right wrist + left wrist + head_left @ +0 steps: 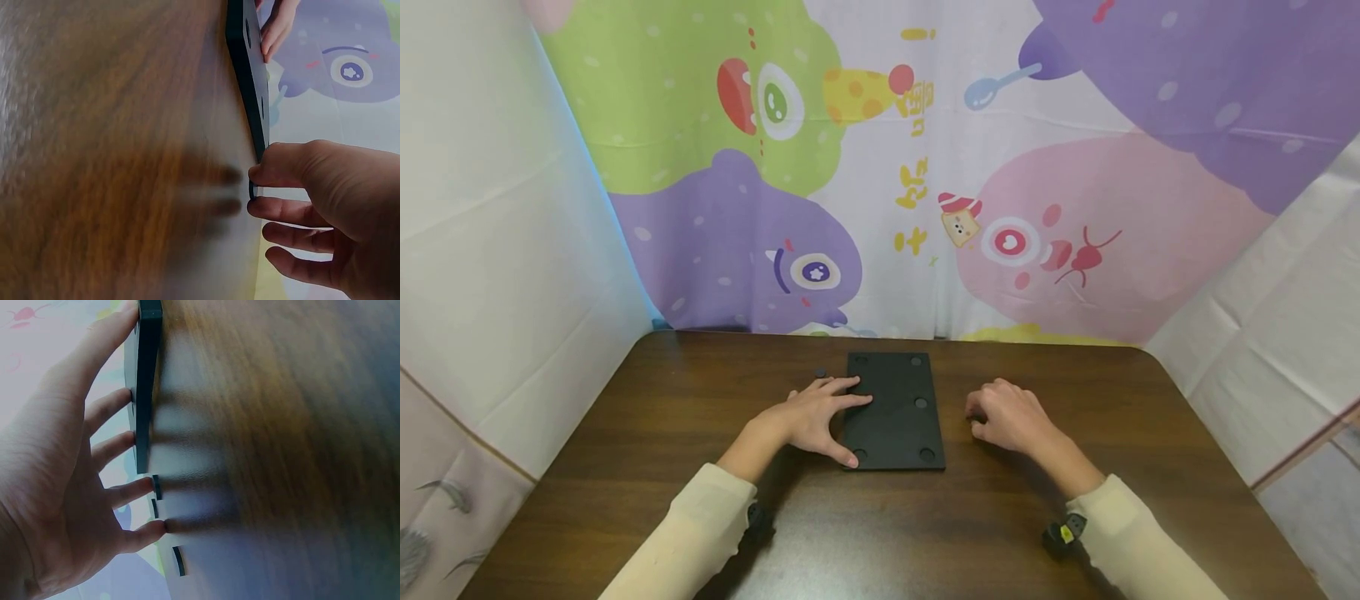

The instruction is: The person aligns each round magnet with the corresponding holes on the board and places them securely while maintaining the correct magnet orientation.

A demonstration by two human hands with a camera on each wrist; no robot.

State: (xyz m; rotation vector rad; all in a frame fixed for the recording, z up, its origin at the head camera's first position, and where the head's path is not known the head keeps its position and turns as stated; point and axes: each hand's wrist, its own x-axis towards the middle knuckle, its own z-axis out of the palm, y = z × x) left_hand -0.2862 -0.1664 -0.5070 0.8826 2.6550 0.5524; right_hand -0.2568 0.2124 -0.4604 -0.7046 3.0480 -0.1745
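The left hand, fingers spread wide, is touching the black board on the tabletop, while the right hand is pinching a small dark piece nearby.

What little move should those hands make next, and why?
Probably the right hand should bring the small dark piece over to the black board. Its thumb and a finger pinch that piece off the board's right side, and the board's top shows round spots that might suit it. The left hand touches the board, perhaps steadying it.
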